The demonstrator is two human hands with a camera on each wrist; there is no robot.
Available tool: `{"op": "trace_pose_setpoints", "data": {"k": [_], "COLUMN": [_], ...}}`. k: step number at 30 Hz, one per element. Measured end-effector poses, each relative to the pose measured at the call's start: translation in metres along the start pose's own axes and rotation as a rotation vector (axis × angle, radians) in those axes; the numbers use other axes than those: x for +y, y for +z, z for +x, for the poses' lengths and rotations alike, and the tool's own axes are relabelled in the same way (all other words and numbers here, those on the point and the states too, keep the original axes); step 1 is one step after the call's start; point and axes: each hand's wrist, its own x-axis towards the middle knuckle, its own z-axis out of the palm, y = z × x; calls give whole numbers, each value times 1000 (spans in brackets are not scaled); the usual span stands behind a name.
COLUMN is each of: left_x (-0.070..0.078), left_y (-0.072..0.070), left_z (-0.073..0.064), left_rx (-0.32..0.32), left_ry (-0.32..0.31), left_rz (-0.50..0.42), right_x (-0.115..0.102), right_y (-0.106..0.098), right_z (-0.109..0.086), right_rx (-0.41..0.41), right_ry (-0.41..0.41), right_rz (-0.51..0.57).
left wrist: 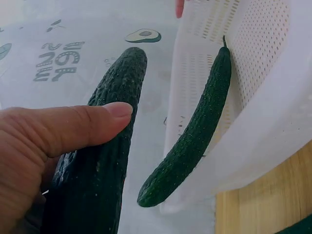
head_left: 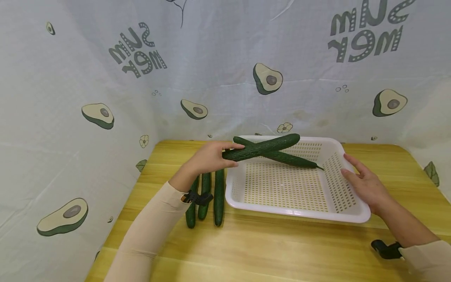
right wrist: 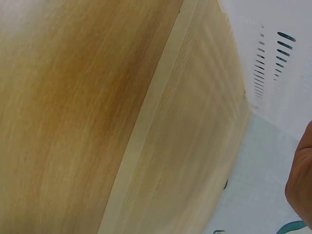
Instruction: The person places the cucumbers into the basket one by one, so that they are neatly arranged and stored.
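My left hand (head_left: 211, 156) grips a dark green cucumber (head_left: 267, 146) near one end, with the thumb (left wrist: 97, 126) laid across it in the left wrist view. The held cucumber slants over the left and back part of a white plastic basket (head_left: 296, 213). Beneath it a second cucumber (head_left: 296, 160) lies slantwise in the basket, one end resting up at the rim and its stem pointing right. On the basket's right rim my right hand (head_left: 366, 186) holds on, thumb on the inner side; in the right wrist view only part of that hand (right wrist: 301, 180) shows.
Several more cucumbers (head_left: 219, 199) lie side by side on the wooden table (head_left: 267, 250), left of the basket and partly behind my left forearm. A white curtain (head_left: 218, 66) printed with avocados hangs behind and at the left of the table.
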Motion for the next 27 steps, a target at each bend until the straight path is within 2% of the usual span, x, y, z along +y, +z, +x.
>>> {"op": "trace_pose_setpoints", "data": {"k": [2,7,13,19,21,27], "left_x": [1,5,12,21,24,32], "left_y": [2,5,15,27,32,44], "left_z": [11,39,65,82,86,94], "left_rx": [-39,-128,-180,-219,-231,-255], "left_ry": [-4,36,57,74,69,85], "left_rz": [12,32,110,360,390,407], "right_x": [0,-1,-2,-1,-1,-2], "right_y": [0,0,1,1,1,1], "right_z": [0,-1,-1,-2,-2,-1], "right_rx": [0,-2,-3,0,7,14], "right_ry": [0,3,-5,-2,1,3], "right_rz": [0,8,0,-5,-6,-24]}}
